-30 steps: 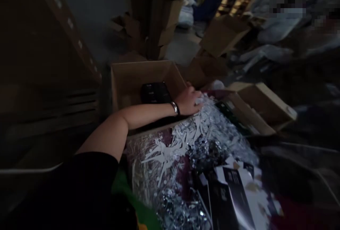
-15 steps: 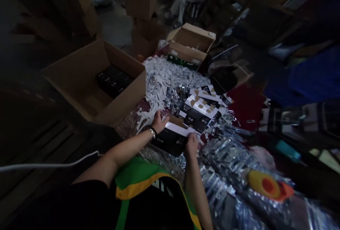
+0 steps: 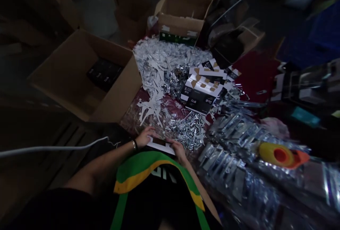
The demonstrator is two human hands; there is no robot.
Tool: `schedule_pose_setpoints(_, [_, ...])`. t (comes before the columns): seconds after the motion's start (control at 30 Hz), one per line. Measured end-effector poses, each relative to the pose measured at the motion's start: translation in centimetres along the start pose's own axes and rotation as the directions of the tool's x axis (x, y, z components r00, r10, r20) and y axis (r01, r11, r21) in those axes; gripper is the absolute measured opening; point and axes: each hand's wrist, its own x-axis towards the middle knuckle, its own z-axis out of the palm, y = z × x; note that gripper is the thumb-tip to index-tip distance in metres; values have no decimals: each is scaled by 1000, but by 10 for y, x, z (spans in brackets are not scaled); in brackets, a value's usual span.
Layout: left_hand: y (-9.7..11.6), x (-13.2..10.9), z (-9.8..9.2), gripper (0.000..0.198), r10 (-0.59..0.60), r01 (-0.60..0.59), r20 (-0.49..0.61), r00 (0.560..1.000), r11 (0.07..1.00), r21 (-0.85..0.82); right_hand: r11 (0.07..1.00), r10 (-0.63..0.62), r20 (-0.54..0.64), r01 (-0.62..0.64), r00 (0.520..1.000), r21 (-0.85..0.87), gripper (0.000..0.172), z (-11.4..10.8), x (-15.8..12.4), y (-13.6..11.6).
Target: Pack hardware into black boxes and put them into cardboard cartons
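Note:
Close to my chest I hold a flat black-and-white carton blank (image 3: 160, 144) by both ends. My left hand (image 3: 145, 137), with a bracelet on its wrist, grips its left end. My right hand (image 3: 177, 148) grips its right end. Just beyond the blank lies a heap of small shiny metal parts (image 3: 190, 130) and white paper offcuts (image 3: 152, 104) on a dark red surface. A stack of the same flat cartons (image 3: 203, 88) sits further out in the middle.
An open cardboard box (image 3: 79, 81) with black packs inside stands at the left. A smaller open box (image 3: 183, 13) stands at the back. Rows of silvery sachets (image 3: 239, 141) and an orange-and-yellow tape dispenser (image 3: 281, 153) lie at the right. A white cable (image 3: 53, 148) runs along the left.
My left hand left the far heap beside the big box and came back. Both hands took a flat carton and drew it in towards my chest. The view swung down and right.

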Motion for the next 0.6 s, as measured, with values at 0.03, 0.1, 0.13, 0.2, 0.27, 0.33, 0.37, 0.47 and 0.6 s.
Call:
schedule_pose_setpoints(0.03, [1, 1, -5, 41, 67, -67, 89, 994, 998, -3, 997, 36, 56, -40, 998, 60, 65, -3, 1, -3])
schedule_pose_setpoints(0.1, [5, 7, -12, 32, 165, -168, 245, 955, 986, -10, 980, 90, 195, -122, 977, 155, 60, -10, 6, -11])
schedule_pose_setpoints(0.13, [8, 12, -14, 32, 161, -175, 299, 941, 984, 17, 982, 95, 268, -134, 959, 130, 58, -15, 9, -14])
schedule_pose_setpoints(0.2, [14, 22, -13, 42, 71, -125, 349, 934, 983, 133, 994, 109, 383, -104, 917, -34, 52, -23, 15, -22])
schedule_pose_setpoints(0.27, [19, 34, -13, 45, 11, -94, 385, 923, 975, 199, 979, 85, 433, 7, 898, -206, 48, -32, 19, -28])
schedule_pose_setpoints(0.33, [20, 48, -18, 38, 79, -123, 315, 946, 985, 122, 926, -52, 383, 188, 922, -328, 48, -38, 20, -34])
schedule_pose_setpoints(0.37, [19, 57, -24, 34, 118, -132, 176, 977, 989, 72, 872, -146, 321, 275, 936, -405, 47, -40, 20, -37])
schedule_pose_setpoints(0.47, [12, 97, -39, 41, 97, -64, -337, 936, 992, 108, 606, -263, 120, 261, 957, -751, 48, -34, 26, -39])
schedule_pose_setpoints(0.6, [2, 157, -31, 46, 268, -242, 17, 963, 836, 492, 406, -109, 99, 136, 989, -904, 49, -13, 32, -24])
